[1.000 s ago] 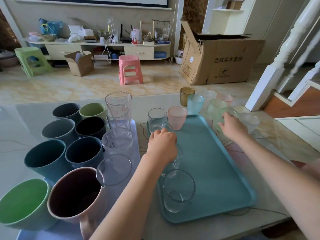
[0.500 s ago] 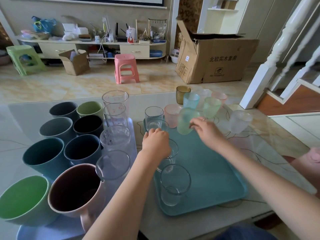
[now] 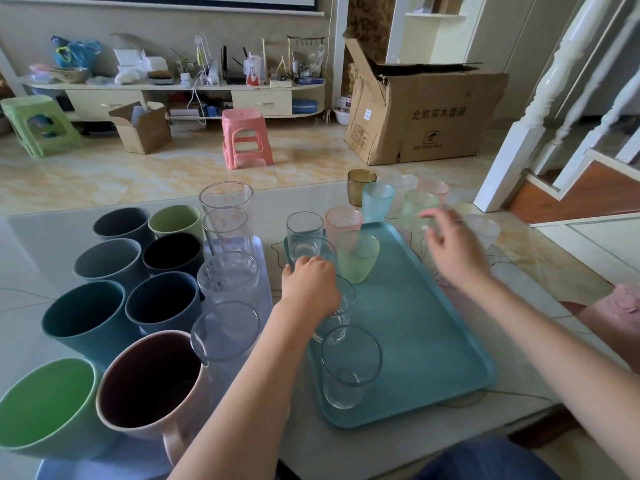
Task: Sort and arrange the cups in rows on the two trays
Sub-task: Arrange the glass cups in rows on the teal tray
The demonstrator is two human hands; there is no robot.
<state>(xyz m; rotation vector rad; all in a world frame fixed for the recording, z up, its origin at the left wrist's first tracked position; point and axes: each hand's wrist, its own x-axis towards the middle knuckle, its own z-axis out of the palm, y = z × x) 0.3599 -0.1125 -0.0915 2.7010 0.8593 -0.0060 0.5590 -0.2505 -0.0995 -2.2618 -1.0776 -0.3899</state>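
- Clear glass (image 3: 334,308) is being gripped by the left hand (image 3: 310,287) on the teal tray (image 3: 415,323), likely to line up the clear row.
- Right hand (image 3: 453,245) is being held empty, fingers spread, near the green cup (image 3: 417,209) beyond the tray.
- Another green cup (image 3: 356,256) is already standing on the tray beside the pink one (image 3: 341,225).

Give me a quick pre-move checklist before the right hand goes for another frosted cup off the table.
1. Right hand free: ok, fingers spread, nothing in it.
2. Green frosted cup upright on the teal tray: ok.
3. Left hand steadying a clear glass: cannot tell how firm, the hand covers the rim.
4. Free tray space behind the green cup's row: ok, the right half is bare.
5. Loose cups within reach: ok, the pale green cup stands just beyond the fingertips.
6. Blue frosted cup sorted: not ok, off the tray.
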